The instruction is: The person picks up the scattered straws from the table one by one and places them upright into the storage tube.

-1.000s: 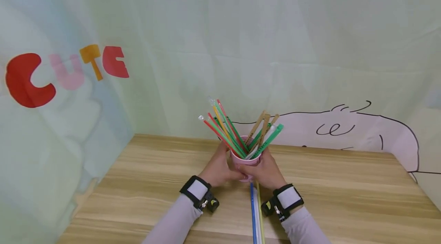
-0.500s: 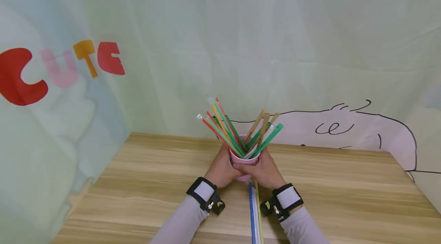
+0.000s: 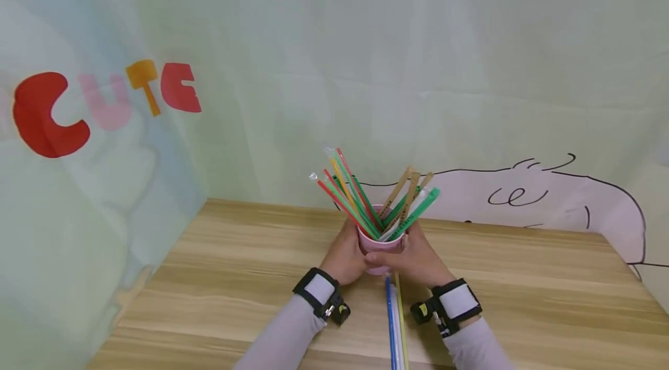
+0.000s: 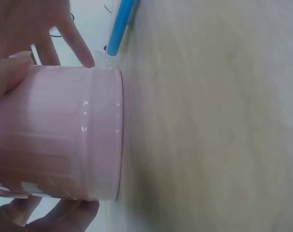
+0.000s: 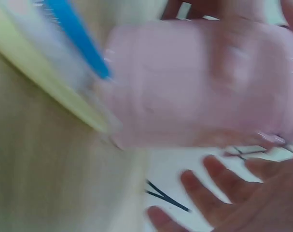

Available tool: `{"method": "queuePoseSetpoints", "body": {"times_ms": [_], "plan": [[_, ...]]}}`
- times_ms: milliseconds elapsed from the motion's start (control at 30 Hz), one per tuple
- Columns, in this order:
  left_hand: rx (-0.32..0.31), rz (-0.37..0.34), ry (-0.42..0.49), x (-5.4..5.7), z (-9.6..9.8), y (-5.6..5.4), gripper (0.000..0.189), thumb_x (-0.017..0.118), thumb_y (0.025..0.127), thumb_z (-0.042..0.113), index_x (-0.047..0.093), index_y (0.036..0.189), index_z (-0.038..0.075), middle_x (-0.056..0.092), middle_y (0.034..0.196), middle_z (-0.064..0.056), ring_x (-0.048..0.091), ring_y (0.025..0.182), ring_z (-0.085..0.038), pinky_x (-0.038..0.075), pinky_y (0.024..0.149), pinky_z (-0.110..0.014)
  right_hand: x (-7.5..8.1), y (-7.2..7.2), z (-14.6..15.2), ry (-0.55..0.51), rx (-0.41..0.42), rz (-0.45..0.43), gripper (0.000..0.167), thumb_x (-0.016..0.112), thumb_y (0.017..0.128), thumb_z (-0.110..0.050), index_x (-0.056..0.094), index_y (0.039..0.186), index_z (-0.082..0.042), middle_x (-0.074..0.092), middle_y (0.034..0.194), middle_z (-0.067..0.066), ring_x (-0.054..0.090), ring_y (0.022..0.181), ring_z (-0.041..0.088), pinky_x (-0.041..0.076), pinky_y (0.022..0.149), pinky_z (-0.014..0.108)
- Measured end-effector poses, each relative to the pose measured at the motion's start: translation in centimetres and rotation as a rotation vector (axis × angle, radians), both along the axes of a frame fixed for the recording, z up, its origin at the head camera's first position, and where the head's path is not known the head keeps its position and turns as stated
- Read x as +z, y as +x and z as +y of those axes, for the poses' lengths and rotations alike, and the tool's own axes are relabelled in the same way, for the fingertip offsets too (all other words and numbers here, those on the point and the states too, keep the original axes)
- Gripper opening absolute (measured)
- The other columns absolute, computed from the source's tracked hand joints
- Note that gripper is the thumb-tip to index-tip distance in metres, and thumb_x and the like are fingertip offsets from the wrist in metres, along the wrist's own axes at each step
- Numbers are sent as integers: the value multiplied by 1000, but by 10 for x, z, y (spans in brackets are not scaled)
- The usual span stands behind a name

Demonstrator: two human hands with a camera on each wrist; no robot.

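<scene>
A pink cup stands on the table, full of drinking straws. On its left side lean red, green and yellow straws in clear film. Brown straws with print and a thick green straw lean right. My left hand grips the cup's left side, its curled fingers along the wall in the left wrist view. With the thumb across the front, my right hand holds the right side; its fingers are spread in the right wrist view.
Blue, white and yellow straws lie lengthwise on the wooden table, between my forearms and close to the cup's base. A printed cloth hangs behind the table's back edge and at its left.
My left hand has shifted slightly inward around the cup, and its thumb no longer shows at the front. The head view has swung a little; the straws stay in the cup.
</scene>
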State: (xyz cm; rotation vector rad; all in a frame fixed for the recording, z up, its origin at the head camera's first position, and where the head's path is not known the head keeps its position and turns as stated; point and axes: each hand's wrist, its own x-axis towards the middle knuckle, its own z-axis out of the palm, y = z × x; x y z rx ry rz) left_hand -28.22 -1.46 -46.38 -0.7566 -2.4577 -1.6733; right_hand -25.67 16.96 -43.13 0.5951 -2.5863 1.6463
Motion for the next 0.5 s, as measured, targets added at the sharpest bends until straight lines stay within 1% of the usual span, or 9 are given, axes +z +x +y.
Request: {"method": "queuePoseSetpoints", "body": {"times_ms": [67,100,133,167,200,267,333,367,500], "plan": [[2,-26,-5,0,1,1,107,95,74,23,28,159,22,45,156,-2,45,146,-18,34,125,-43,10,10,6,73,-53,-66,102,91,80,-31,27,159,-17,43,156,14,43,143,38,36,117,63],[0,-32,-3,1,1,1,108,95,74,24,28,159,23,45,156,-1,46,145,-18,35,124,-44,15,15,10,117,-90,-99,102,89,81,-34,26,159,-16,42,156,17,43,142,40,38,115,63],[-5,-39,5,1,1,2,108,95,74,24,28,158,23,45,156,-1,47,145,-18,36,124,-45,19,21,12,175,-141,-138,100,88,82,-39,27,158,-15,43,154,18,45,140,40,41,113,62],[-12,-47,20,2,1,2,108,96,74,25,28,158,24,45,156,-1,48,144,-18,37,123,-45,23,27,14,219,-171,-168,95,86,83,-40,32,156,-13,47,151,20,49,134,41,47,107,59],[-19,-49,33,2,1,3,107,95,74,25,28,158,24,45,155,0,48,142,-18,37,123,-45,26,31,17,249,-192,-184,87,84,85,-39,38,152,-11,53,145,20,54,128,38,51,101,54],[-15,-57,40,3,1,5,107,95,75,23,27,157,23,45,155,-1,49,142,-19,37,123,-46,29,41,21,330,-226,-225,70,81,88,-39,49,141,-7,63,128,18,63,111,31,56,86,45],[-10,-68,46,4,0,6,106,95,75,22,28,157,22,46,154,-3,49,142,-21,37,123,-47,30,50,24,397,-225,-239,53,80,89,-37,58,125,-5,68,109,13,64,93,24,54,73,38],[-8,-71,48,4,1,6,106,95,75,21,28,157,22,46,154,-3,50,142,-21,37,123,-47,29,55,25,426,-215,-240,45,80,89,-34,62,118,-6,68,101,11,63,87,22,52,68,36],[-2,-73,41,3,1,7,106,95,74,21,28,157,22,46,154,-3,50,141,-21,37,123,-45,20,70,28,516,-186,-213,25,79,88,-31,65,97,-12,65,82,1,56,71,17,44,59,31]]}}
